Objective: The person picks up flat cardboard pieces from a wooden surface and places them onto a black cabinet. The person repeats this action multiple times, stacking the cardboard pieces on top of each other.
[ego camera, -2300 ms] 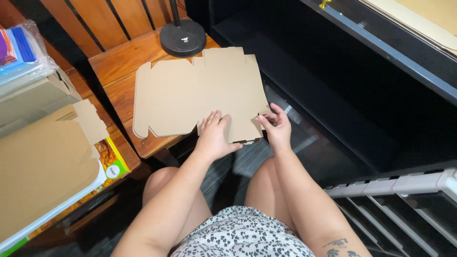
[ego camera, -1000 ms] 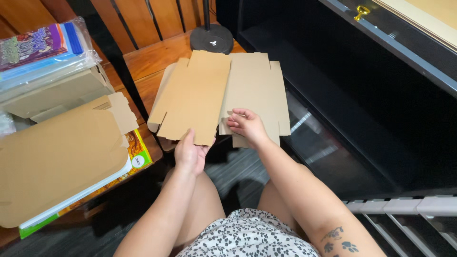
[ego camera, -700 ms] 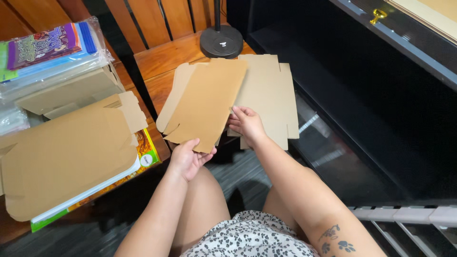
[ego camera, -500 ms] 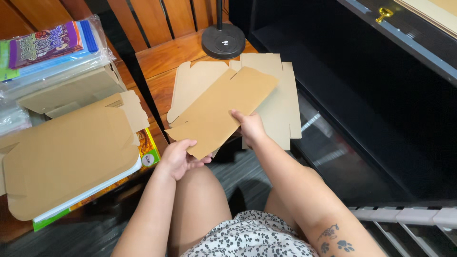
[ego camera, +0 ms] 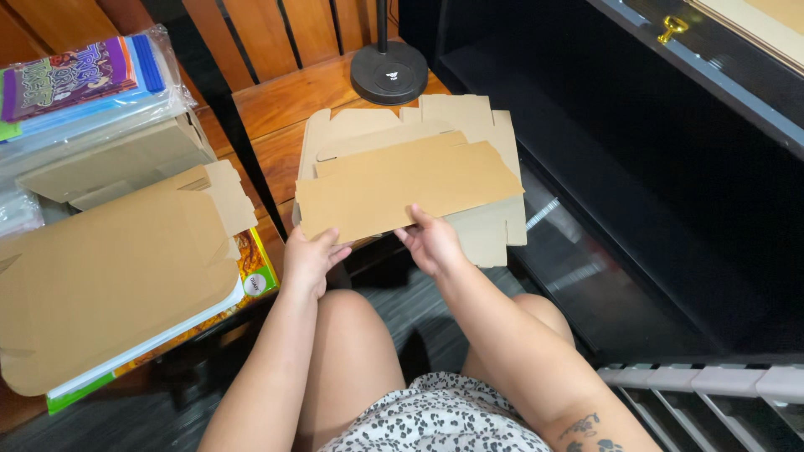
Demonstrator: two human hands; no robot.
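I hold a flat brown cardboard box blank (ego camera: 402,188) by its near edge, lying crosswise above a small wooden table (ego camera: 285,117). My left hand (ego camera: 310,259) grips its near left corner. My right hand (ego camera: 431,243) grips the near edge further right. Beneath it lies another flat cardboard blank (ego camera: 486,230) on the table, partly hidden by the held one.
A black round lamp base (ego camera: 389,74) stands at the table's back. To the left, a stack of flat cardboard (ego camera: 109,268) lies on colourful books, with plastic-wrapped packs (ego camera: 84,92) behind. A dark cabinet (ego camera: 653,167) is on the right, white rails (ego camera: 712,381) at the lower right.
I have lifted the top cardboard blank off the one on the table and turned it from upright to crosswise. My left hand moved from its bottom corner to grip the near left edge.
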